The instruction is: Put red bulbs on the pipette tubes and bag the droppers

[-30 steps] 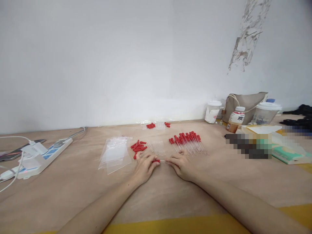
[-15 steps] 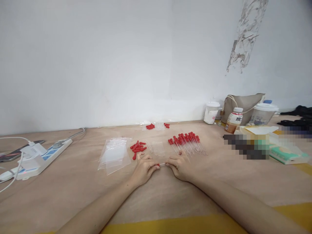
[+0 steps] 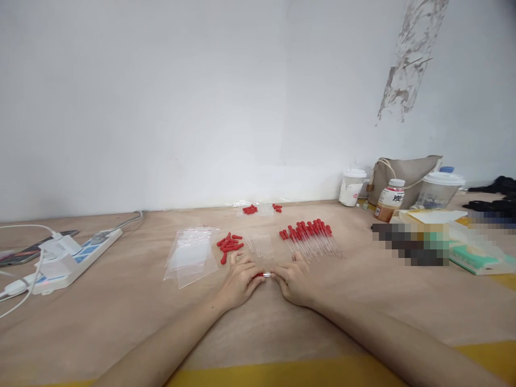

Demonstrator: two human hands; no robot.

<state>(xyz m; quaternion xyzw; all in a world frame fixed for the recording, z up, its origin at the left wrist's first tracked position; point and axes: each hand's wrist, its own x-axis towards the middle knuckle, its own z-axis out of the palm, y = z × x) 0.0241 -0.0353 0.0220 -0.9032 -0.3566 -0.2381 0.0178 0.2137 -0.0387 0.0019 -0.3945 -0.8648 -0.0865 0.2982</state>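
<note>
My left hand (image 3: pixel 241 280) pinches a red rubber dropper bulb (image 3: pixel 259 275), its open end pointing right. From the other side, my right hand (image 3: pixel 296 278) grips a clear glass tube (image 3: pixel 267 275) whose end meets the bulb. Just beyond my left hand lies a small heap of loose red bulbs (image 3: pixel 229 243). Several bare glass tubes (image 3: pixel 260 245) are laid side by side to the right of that heap. Behind my right hand, many droppers with red bulbs (image 3: pixel 310 236) are laid in a row.
Clear plastic bags (image 3: pixel 191 255) lie at the left. A white power strip (image 3: pixel 80 263) with cables stands farther left. Bags with red bulbs (image 3: pixel 250 209) rest by the wall. At the right are a paper cup (image 3: pixel 351 188), a bottle (image 3: pixel 390 201), a grey bag (image 3: pixel 411 174) and a plastic tub (image 3: pixel 439 191).
The hands have come slightly closer together. More of the red bulb shows between my fingers, and the visible stretch of tube is shorter. The view has shifted slightly.
</note>
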